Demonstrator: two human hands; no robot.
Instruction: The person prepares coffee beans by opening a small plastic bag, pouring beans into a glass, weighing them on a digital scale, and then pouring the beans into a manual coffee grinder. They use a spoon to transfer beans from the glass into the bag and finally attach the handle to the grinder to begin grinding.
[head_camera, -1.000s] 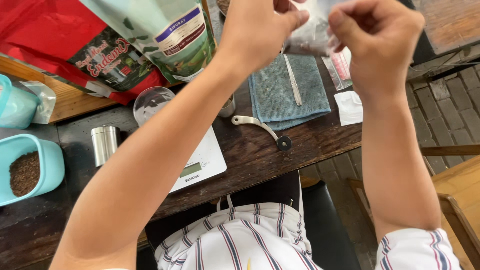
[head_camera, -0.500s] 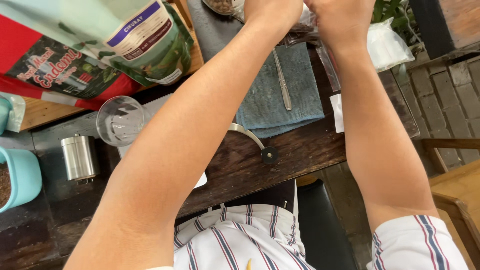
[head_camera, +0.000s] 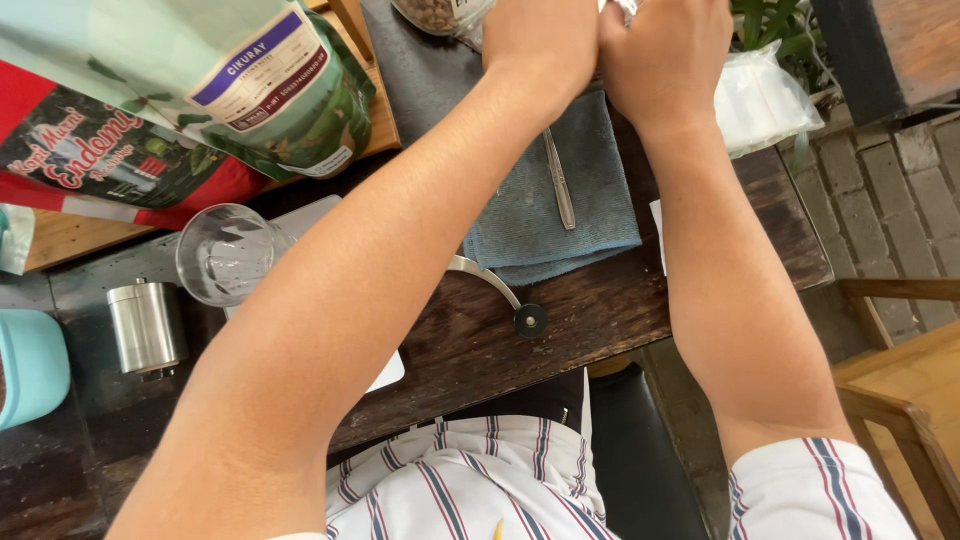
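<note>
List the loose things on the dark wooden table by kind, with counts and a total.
Printed pouch bags: 2, a green one and a red one
Clear glass cup: 1
Steel cylinder canister: 1
Grey-blue folded cloth: 1
Slim metal utensil: 1
Metal crank handle with black knob: 1
Clear plastic bag: 1
Total: 8

White shirt (head_camera: 470, 480) w/ navy-red stripes, short sleeves.

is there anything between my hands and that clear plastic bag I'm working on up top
Nothing visible. Both the left hand and the right hand are pressed together at the frame's top edge, already at the plastic bag, which is mostly cut off. The spoon lies on the cloth below them.
</note>
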